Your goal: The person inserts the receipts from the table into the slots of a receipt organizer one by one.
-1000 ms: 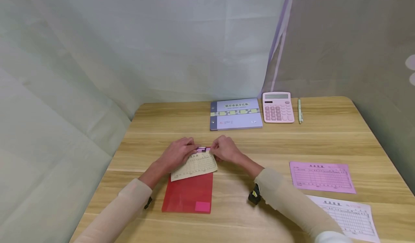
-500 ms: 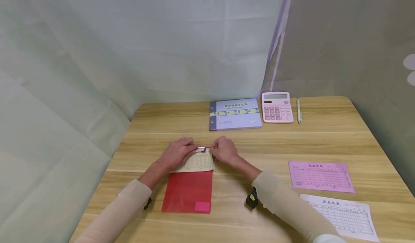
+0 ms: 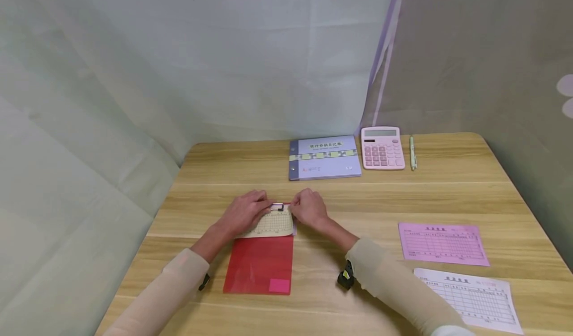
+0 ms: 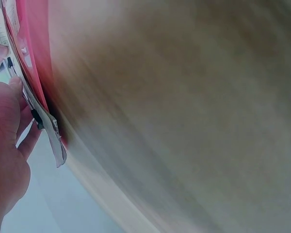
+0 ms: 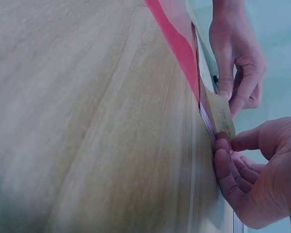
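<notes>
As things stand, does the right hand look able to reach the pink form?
Probably yes: nothing stands between the right hand and the pink form, though that hand pinches the cream slip.

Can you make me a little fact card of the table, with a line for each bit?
Left grip: at the metal clip
Right grip: pinches the cream paper
Under the paper: red folder, pink sticker near one corner
Back of table: blue book, pink calculator, pale green pen
Right side: pink sheet, white sheet nearer the person
</notes>
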### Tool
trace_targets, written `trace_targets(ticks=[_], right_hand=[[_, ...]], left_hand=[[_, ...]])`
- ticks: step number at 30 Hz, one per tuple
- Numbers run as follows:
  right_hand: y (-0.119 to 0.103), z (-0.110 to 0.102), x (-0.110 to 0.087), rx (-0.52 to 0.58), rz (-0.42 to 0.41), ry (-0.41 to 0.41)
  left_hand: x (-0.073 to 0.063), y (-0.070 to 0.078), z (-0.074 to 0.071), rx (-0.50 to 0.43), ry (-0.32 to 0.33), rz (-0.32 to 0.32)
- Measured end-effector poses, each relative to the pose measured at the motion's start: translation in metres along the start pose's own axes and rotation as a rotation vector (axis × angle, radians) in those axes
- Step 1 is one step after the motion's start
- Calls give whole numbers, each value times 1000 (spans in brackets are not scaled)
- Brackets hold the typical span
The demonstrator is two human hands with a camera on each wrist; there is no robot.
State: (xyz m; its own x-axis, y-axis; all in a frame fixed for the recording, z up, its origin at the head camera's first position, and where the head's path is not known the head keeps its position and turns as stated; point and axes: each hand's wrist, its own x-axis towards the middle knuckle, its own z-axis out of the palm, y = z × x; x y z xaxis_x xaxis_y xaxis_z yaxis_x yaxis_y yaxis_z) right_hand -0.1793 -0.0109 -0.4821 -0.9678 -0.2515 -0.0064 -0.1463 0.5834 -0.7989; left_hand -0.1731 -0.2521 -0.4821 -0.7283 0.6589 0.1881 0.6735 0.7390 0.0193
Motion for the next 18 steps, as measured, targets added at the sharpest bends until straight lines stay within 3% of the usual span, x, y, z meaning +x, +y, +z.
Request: trace_targets(ticks=[7, 18], right_hand=[[0, 2, 0, -35, -34, 47], [1, 3, -1, -34, -14, 64]], left_hand=[[0, 0, 0, 12, 1, -4], [-1, 2, 0, 13, -1, -22]])
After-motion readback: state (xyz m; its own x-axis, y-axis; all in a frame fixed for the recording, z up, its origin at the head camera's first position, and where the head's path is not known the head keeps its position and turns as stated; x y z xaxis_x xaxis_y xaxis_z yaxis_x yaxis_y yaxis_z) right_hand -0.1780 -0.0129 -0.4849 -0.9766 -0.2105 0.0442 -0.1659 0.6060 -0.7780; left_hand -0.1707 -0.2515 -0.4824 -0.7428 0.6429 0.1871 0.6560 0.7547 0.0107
